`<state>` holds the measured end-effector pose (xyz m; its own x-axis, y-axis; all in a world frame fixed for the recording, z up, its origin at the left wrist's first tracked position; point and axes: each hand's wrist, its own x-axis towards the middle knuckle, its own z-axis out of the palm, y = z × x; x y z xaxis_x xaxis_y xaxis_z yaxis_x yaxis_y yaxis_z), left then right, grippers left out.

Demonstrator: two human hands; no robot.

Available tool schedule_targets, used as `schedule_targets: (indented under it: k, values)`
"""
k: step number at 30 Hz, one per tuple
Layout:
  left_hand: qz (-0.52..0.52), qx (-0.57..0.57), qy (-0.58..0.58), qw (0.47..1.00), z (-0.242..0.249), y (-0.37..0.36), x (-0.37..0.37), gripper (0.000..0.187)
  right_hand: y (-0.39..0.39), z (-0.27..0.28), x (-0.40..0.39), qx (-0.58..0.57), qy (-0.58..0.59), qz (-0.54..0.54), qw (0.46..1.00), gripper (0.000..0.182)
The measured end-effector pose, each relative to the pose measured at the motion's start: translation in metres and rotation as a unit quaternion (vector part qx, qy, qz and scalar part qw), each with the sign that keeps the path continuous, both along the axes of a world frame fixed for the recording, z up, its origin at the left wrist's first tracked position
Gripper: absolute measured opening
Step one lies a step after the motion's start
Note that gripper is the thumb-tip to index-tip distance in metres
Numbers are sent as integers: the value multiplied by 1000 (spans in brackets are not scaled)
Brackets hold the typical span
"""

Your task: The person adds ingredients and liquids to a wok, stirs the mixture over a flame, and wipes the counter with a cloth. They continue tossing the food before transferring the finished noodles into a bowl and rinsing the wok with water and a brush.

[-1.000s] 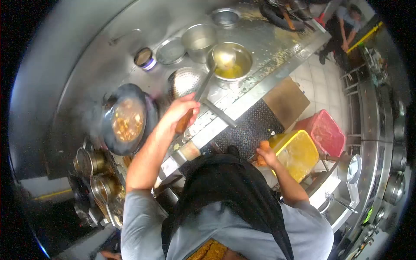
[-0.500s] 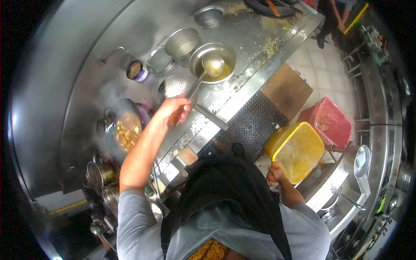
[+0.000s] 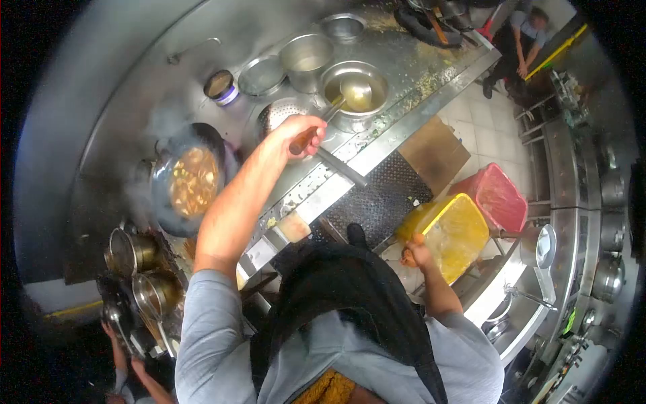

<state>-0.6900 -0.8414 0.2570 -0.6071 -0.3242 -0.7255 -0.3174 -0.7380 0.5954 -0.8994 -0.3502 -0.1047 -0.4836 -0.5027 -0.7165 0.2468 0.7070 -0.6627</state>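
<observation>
A: Item 1, left hand (image 3: pixel 296 135)?
B: Fingers wrapped tight round the wooden grip of a ladle (image 3: pixel 355 93). Ladle bowl sits inside a steel bowl (image 3: pixel 377 79) w/ yellow liquid, near the front edge of the table (image 3: pixel 417 64).
A: Item 2, right hand (image 3: pixel 414 254)?
B: Down by the hip, curled; looks closed on something small & orange, can't tell what. Just beside the near corner of a yellow bin (image 3: pixel 452 232) on the floor; red bin (image 3: pixel 501 198) touching it on the far side.
A: Surroundings?
B: Wok (image 3: pixel 188 180) w/ orange food, steaming, well left of the ladle. Perforated strainer (image 3: pixel 282 113) between wok & steel bowl. Steel pot (image 3: pixel 306 54), flat dish (image 3: pixel 261 75), small tin (image 3: pixel 221 86) behind.
A: Open room?
B: Bare steel strip along table's front edge; black mat (image 3: pixel 387 195) & tiled floor free btw. table and bins.
A: Others?
B: A person (image 3: pixel 518 47) far off at the aisle end; another's hand (image 3: pixel 111 333) low left.
</observation>
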Motion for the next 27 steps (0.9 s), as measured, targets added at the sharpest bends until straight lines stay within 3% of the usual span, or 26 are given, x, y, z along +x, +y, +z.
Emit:
schedule_targets:
  k: [1, 3, 4, 5, 6, 8, 10, 11, 12, 13, 14, 15, 16, 17, 18, 19, 20, 21, 22, 24, 25, 27]
  values:
    - [2, 0, 6, 1000, 8, 10, 14, 9, 7, -9, 7, 0, 6, 2, 1000, 35]
    - [42, -46, 64, 996, 25, 28, 49, 13, 37, -45, 28, 33, 177, 85, 980, 37]
    - [37, 2, 123, 992, 10, 21, 74, 10, 43, -32, 44, 36, 181, 96, 978, 40]
    - [47, 0, 128, 991, 8, 19, 100, 10, 46, -14, 58, 104, 185, 185, 960, 42]
    - [86, 58, 215, 971, 8, 24, 129, 10, 50, 1, 72, 170, 188, 272, 928, 45]
    - [136, 119, 348, 920, 19, 39, 186, 12, 62, 12, 100, 120, 136, 223, 958, 48]
    - [181, 72, 339, 920, 35, 53, 249, 15, 104, -79, 91, 63, 155, 366, 915, 49]
    - [199, 37, 325, 924, 42, 61, 279, 27, 122, -122, 81, 13, 113, 387, 915, 46]
    - [241, -8, 262, 934, 48, 68, 309, 46, 130, -150, 70, -64, -2, 366, 929, 43]
    - [258, -13, 257, 931, 56, 74, 335, 46, 135, -168, 59, -131, -196, 296, 926, 40]
    - [252, -106, 169, 947, 64, 78, 358, 56, 134, -178, 49, -155, -364, 232, 889, 38]
    - [237, -195, 79, 948, 70, 81, 378, 67, 127, -196, 45, -153, -366, 238, 887, 38]
    - [225, -252, -8, 941, 72, 82, 398, 72, 117, -193, 50, -123, -141, 346, 919, 34]
    - [182, -309, -80, 930, 67, 79, 422, 73, 110, -187, 49, -87, 93, 431, 893, 31]
    - [151, -345, -166, 911, 66, 80, 443, 72, 77, -178, 30, -1, 164, 715, 680, 29]
    - [119, -378, -251, 883, 67, 81, 459, 71, 62, -159, 36, 19, 155, 603, 782, 27]
    - [121, -378, -252, 883, 68, 84, 471, 71, 30, -93, 56, 8, 137, 457, 879, 25]
    - [107, -389, -281, 871, 71, 90, 482, 73, -14, 2, 89, -28, 125, 308, 943, 24]
    - [93, -401, -310, 857, 74, 97, 488, 75, -36, 23, 98, -30, 123, 311, 942, 24]
    - [111, -389, -301, 864, 81, 110, 492, 74, -66, 46, 104, 14, 11, 189, 982, 28]
    - [127, -378, -288, 871, 83, 115, 492, 72, -80, 56, 104, 12, 10, 194, 981, 28]
    - [184, -376, -273, 866, 55, 112, 493, 71, -101, 71, 103, 30, 161, 330, 930, 27]
